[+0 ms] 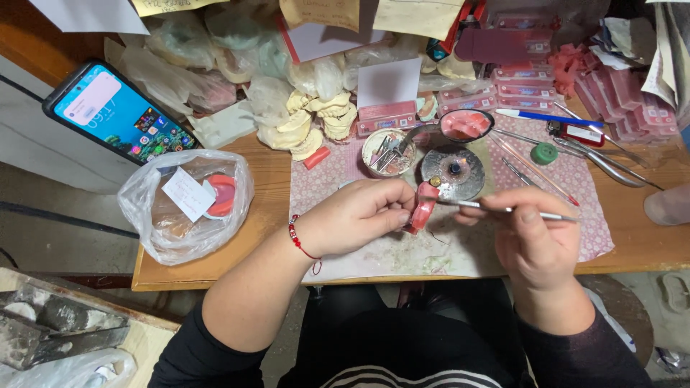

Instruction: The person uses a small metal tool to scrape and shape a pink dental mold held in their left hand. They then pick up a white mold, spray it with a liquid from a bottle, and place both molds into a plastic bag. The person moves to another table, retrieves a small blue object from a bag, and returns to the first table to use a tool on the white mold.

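My left hand [357,214] grips a pink wax denture base [424,206] above a stained patterned mat [582,194]. My right hand [533,233] holds a thin metal carving tool [483,207] like a pen, its tip touching the pink piece. Just behind them sits a round metal burner dish [453,171]. A red bead bracelet circles my left wrist.
A phone [118,113] leans at the back left. A clear plastic bag [183,205] with a pink piece and a paper slip lies left. White plaster casts [309,122], a cup of tools [388,151], a bowl of pink wax [466,125], pink wax sheets [611,93] and metal instruments [600,159] crowd the back.
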